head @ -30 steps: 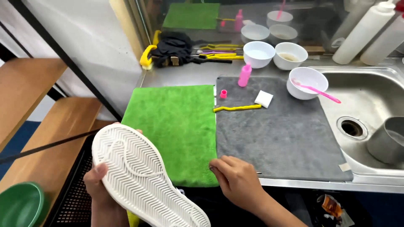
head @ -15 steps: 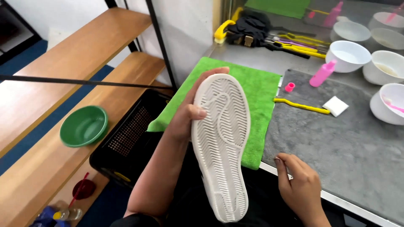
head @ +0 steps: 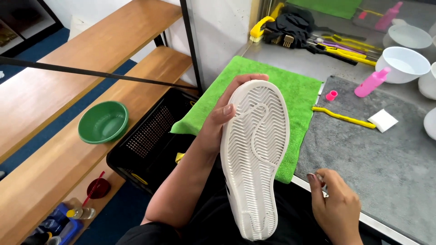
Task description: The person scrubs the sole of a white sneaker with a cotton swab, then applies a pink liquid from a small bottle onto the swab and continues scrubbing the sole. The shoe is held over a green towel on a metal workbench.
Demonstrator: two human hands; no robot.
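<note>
While the view looks down past the person's lap, the nearest item is the right hand (head: 336,208), low at the front edge of the counter (head: 290,63), fingers (head: 318,179) curled and pinched together near the grey mat's border; whether anything sits between them cannot be told. Left hand (head: 218,122): raised, fingers wrapped around the toe end of a white shoe (head: 254,154), thumb pressed on the sole's edge, fingertips showing over the toe. Shoe: held sole-up, toe pointing away, heel toward the lap, ridged zigzag tread facing the camera; it hangs in front of and partly covers the green cloth (head: 281,86). Black perforated crate (head: 154,136): left of the forearm, below the counter edge. Green bowl (head: 103,122): on the lower wooden shelf (head: 45,168), well apart from the shoe. Grey mat (head: 372,154): just beside the green cloth, to its right. On the mat: yellow brush (head: 344,117), white square pad (head: 383,120), small pink cap (head: 331,95), pink bottle (head: 373,82). Farther back: white bowls (head: 403,63) at the right, a row of yellow-handled brushes (head: 340,49) and a black cloth bundle (head: 290,25) against the far wall.
</note>
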